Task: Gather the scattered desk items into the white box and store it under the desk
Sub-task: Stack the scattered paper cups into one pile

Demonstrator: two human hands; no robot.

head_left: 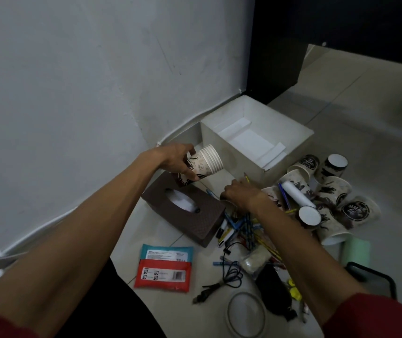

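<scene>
White box (241, 167), square with smooth cardboard walls, sits open on the glossy tiled floor (378, 142), at one o'clock from your left hand (174, 159). That hand's grip wraps a nested stack of printed paper cups (207, 164), held sideways. Your right hand (242, 195) curls over the clutter at the box's six o'clock; you cannot tell if its grip holds anything. Loose cups (336, 191) lie at its three o'clock, and a woven-textured brown tissue box (195, 220) at its eight.
</scene>
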